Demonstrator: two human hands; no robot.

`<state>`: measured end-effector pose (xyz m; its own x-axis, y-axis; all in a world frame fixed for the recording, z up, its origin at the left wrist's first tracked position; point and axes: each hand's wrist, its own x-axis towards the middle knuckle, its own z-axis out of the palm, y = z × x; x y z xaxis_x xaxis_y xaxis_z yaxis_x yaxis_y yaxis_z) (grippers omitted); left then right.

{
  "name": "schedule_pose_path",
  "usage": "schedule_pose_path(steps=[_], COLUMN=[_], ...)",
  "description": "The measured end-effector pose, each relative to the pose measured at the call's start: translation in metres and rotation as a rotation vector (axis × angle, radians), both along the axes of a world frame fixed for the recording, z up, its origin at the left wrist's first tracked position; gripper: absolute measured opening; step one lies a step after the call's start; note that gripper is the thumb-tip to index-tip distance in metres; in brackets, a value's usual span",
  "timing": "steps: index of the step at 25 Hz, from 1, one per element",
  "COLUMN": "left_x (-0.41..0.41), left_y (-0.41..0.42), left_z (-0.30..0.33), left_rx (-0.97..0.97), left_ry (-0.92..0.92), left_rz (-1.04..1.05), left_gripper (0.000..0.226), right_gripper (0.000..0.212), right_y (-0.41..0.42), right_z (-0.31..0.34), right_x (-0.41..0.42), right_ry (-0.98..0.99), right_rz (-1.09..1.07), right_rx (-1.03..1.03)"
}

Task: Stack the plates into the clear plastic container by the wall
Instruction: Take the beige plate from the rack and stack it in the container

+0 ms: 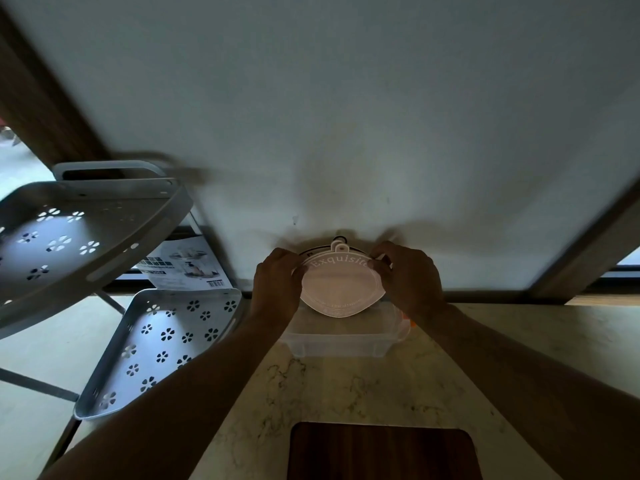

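Observation:
A pale pink plate with the raised word "Exquisite" along its rim and a small hanging tab on top is held tilted, almost upright, over the clear plastic container at the foot of the wall. My left hand grips the plate's left edge. My right hand grips its right edge. Behind the plate a dark-rimmed round thing peeks out against the wall; I cannot tell what it is. The container's inside is largely hidden by the plate.
A grey tiered rack with flower-shaped holes stands at the left, its upper shelf and lower shelf jutting toward the counter. A printed box leans behind it. A dark wooden board lies on the marble counter near me.

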<state>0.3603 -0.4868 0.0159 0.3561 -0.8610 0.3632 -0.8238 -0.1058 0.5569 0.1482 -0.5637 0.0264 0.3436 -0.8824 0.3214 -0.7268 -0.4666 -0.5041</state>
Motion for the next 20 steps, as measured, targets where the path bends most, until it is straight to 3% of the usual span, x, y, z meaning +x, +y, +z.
schedule_pose_path(steps=[8, 13, 20], left_x=[0.002, 0.005, 0.009], left_y=[-0.002, -0.004, 0.005], left_z=[0.003, 0.002, 0.014], left_rx=[-0.039, 0.012, 0.033], left_ry=[0.07, 0.009, -0.003], left_rz=[0.031, 0.019, -0.031], left_gripper=[0.019, 0.019, 0.011], right_gripper=[0.018, 0.027, 0.015], right_y=[-0.004, -0.004, 0.003], right_z=[-0.001, -0.003, 0.008], right_x=[0.004, 0.003, 0.001], right_ry=[0.013, 0.032, 0.058], right_rz=[-0.012, 0.014, 0.106], right_rx=[0.064, 0.073, 0.015])
